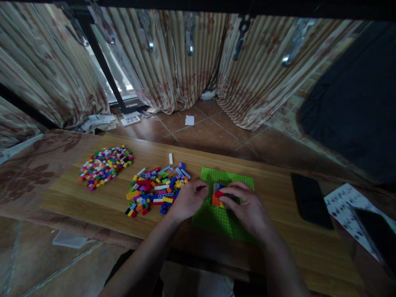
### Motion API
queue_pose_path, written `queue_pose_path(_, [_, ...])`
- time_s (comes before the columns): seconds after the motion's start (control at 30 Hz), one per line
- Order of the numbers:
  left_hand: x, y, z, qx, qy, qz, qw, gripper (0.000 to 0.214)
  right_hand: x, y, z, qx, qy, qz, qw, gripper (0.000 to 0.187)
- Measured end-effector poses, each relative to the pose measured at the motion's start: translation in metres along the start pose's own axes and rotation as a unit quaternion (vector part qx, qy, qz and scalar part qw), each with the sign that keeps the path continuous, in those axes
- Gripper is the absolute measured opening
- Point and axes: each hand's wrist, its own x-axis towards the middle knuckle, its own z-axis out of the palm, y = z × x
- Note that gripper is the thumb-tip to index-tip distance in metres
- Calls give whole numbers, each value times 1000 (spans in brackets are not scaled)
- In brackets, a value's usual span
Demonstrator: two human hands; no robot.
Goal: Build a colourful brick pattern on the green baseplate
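Observation:
A green studded baseplate [227,177] lies on the wooden table [272,231] in front of me. A small block of red, orange and blue bricks [216,197] stands on it. My right hand [247,208] rests over the plate with its fingers pinched on a red brick [219,193] on top of that block. My left hand [187,200] sits at the plate's left edge, fingers curled, thumb and fingertips together near the block; what they hold is hidden.
A pile of mixed longer bricks [156,189] lies left of the plate. A second pile of small bricks [105,165] is further left. A black phone [311,200] and a printed sheet [349,206] lie to the right. Curtains [173,62] hang beyond the table.

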Motion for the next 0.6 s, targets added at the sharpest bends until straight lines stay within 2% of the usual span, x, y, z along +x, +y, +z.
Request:
queue_pose_path(0.1, [-2, 4, -1, 31, -27, 8, 999, 23, 0, 1, 4, -53, -1, -27, 998, 13])
queue_pose_path(0.23, [-4, 9, 2, 50, -42, 0, 998, 23, -2, 4, 8, -96, 28, -43, 994, 13])
queue_pose_path(0.4, [-4, 11, 4, 59, -32, -3, 998, 20, -3, 7, 10, -88, 47, -36, 994, 15])
queue_pose_path(0.6, [-2, 5, 4, 59, -32, 9, 998, 22, -1, 9, 6, -61, 38, -6, 997, 15])
